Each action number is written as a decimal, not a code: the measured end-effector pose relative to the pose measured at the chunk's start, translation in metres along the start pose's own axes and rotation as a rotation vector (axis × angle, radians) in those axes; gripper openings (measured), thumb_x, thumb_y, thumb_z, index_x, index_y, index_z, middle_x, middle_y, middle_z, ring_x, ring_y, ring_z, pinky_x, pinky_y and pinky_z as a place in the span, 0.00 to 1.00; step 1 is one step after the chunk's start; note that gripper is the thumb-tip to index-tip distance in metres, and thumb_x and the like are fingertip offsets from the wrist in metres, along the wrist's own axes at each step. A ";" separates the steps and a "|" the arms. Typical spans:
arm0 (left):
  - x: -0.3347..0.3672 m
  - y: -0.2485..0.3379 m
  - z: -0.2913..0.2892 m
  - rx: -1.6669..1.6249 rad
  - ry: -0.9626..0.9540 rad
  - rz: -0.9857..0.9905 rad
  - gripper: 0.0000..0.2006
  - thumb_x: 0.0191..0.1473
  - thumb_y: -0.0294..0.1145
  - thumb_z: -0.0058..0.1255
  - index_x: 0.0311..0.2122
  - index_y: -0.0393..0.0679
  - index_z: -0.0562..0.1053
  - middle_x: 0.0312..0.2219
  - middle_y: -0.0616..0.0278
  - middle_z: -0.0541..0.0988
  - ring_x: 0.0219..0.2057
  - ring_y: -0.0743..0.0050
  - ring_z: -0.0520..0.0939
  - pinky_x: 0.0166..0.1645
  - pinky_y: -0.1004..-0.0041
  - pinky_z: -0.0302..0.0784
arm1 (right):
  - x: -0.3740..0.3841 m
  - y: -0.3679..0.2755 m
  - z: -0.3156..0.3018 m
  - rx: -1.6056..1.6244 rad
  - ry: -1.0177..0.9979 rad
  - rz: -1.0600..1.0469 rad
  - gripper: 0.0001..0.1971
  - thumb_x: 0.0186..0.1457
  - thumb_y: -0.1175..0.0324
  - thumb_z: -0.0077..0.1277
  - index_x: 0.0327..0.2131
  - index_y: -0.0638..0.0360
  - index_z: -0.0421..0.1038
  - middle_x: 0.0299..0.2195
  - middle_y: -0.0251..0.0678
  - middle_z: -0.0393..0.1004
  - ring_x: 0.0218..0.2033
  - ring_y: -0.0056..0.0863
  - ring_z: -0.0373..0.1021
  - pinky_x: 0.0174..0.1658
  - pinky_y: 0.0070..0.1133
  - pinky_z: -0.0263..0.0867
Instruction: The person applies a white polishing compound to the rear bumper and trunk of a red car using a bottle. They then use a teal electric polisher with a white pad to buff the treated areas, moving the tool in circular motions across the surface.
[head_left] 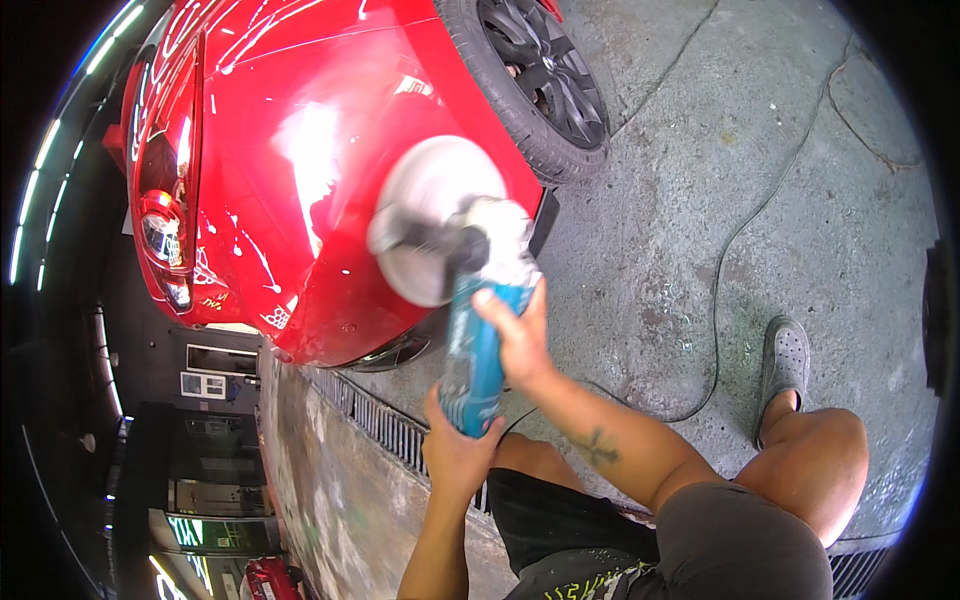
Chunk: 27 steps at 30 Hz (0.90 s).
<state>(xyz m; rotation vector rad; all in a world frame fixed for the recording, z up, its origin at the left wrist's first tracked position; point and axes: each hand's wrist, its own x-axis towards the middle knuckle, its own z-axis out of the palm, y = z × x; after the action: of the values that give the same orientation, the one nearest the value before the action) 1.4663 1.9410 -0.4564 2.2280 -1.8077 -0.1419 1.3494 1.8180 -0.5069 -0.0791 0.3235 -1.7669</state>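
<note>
Both of my hands hold a blue-bodied electric polisher (474, 350). Around its rear end is my left hand (456, 448), fingers wrapped on the casing. Farther forward, my right hand (522, 335) grips the body close to the tool's head, thumb along the top. The round white pad (418, 180) is blurred and lies over the glossy red car panel (262, 165), near the corner below the wheel; whether it presses flat on the paint I cannot tell. White streaks and spots mark the paint.
A dark-spoked wheel (550, 65) stands at the top, a car lamp (165, 230) at the left. Across the grey floor (660, 230) winds a dark cable (722, 262). A drain grate (385, 427) runs beneath the car's end. My grey clog (787, 360) is at the right.
</note>
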 end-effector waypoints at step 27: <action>0.023 -0.012 -0.095 0.608 -0.082 0.369 0.51 0.42 0.38 0.77 0.72 0.53 0.61 0.36 0.48 0.85 0.33 0.43 0.88 0.37 0.51 0.82 | -0.037 0.083 -0.053 0.364 -0.042 0.552 0.30 0.64 0.40 0.52 0.58 0.52 0.69 0.54 0.36 0.79 0.56 0.34 0.75 0.64 0.38 0.68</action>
<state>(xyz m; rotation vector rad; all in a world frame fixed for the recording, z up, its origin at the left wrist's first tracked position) 1.5056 1.9345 -0.3659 2.1967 -2.5300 0.4530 1.4245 1.8476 -0.5745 0.2161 -0.0171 -1.2478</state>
